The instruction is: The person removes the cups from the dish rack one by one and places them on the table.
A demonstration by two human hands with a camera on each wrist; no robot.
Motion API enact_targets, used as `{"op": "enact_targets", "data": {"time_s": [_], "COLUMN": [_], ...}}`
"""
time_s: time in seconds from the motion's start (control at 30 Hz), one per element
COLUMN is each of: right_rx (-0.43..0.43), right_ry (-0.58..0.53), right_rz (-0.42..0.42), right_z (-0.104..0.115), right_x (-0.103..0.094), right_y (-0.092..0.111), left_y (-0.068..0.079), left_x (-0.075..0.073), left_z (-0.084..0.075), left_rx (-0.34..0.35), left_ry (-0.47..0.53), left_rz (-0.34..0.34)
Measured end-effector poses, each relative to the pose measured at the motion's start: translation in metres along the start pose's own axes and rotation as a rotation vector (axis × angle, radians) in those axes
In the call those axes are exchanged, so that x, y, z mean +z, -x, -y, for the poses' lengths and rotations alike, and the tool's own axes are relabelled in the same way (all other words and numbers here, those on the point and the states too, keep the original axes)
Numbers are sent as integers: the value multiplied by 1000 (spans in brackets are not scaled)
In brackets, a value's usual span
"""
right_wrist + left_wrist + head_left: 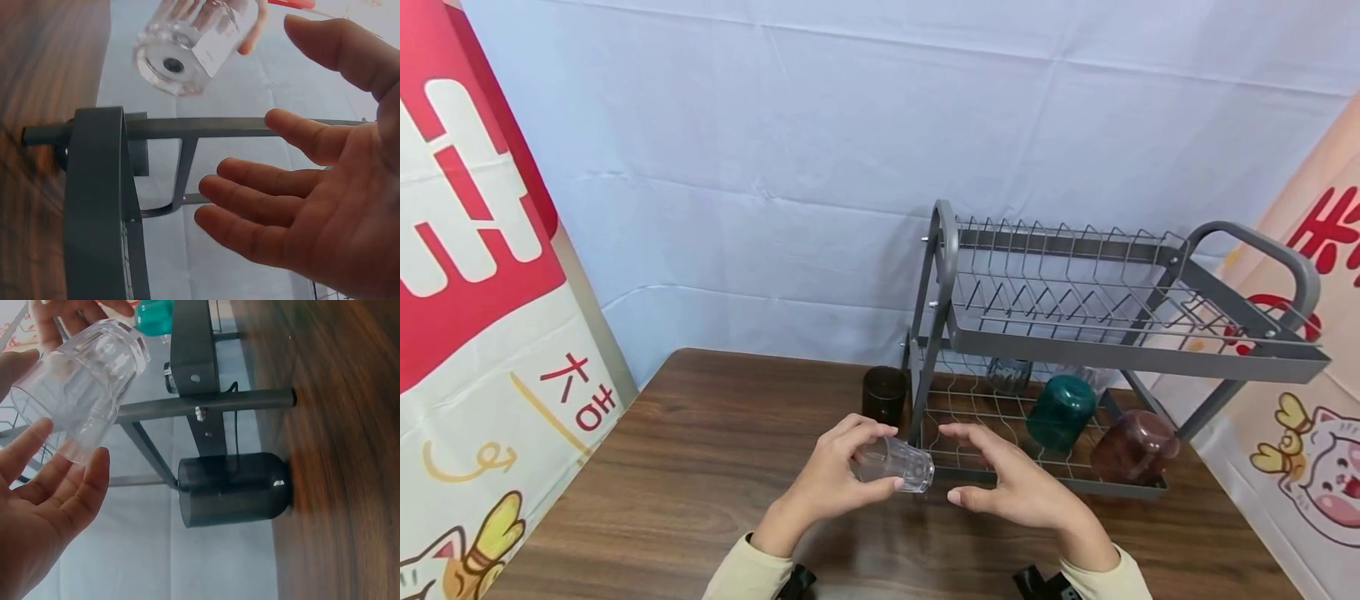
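A clear drinking glass (912, 465) is tilted on its side above the table, its thick base pointing right. My left hand (838, 471) holds it near the rim, thumb on one side and fingers on the other, as the left wrist view also shows with the glass (81, 381). Just right of the base, my right hand (1011, 479) is held apart from the glass with nothing in it. Its fingers (250, 200) are spread and relaxed in the right wrist view. Beyond the left hand, a dark glass (883, 395) stands on the table beside the rack.
A grey two-tier dish rack (1120, 346) stands at the right. On its lower tier are a teal glass (1062, 412), a reddish-brown glass (1135, 447) and a clear glass (1009, 376). The wooden table (700, 467) extends to the left, with a pale cloth (737, 167) behind.
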State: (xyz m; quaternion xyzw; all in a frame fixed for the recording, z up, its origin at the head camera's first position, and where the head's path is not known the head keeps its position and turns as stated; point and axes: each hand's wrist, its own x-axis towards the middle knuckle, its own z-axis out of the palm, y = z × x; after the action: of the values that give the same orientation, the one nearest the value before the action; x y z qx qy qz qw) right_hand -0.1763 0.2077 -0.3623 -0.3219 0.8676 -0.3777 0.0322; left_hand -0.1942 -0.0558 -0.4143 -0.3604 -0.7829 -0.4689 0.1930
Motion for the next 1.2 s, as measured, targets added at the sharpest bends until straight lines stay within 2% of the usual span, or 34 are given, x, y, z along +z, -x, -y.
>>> {"op": "enact_targets", "data": {"time_s": [0.2, 0.47, 0.67, 0.83, 1.2], "right_rx": [1, 28, 92, 130, 170], "right_ry": [176, 273, 294, 310, 323], "right_rz": [1, 58, 99, 117, 133], "right_z": [-1, 0, 2, 1, -4], "right_x": [-5, -15, -21, -26, -37], "right_y": [0, -4, -5, -6, -5], "left_y": [1, 0, 1, 3, 5], "left_x": [-6, -13, -16, -19, -22], "left_z": [6, 12, 16, 22, 35], "left_rx": [14, 26, 7, -6, -43], "left_ry": [-40, -141, -191, -276, -361], "left_rz": [1, -9, -2, 18, 85]}}
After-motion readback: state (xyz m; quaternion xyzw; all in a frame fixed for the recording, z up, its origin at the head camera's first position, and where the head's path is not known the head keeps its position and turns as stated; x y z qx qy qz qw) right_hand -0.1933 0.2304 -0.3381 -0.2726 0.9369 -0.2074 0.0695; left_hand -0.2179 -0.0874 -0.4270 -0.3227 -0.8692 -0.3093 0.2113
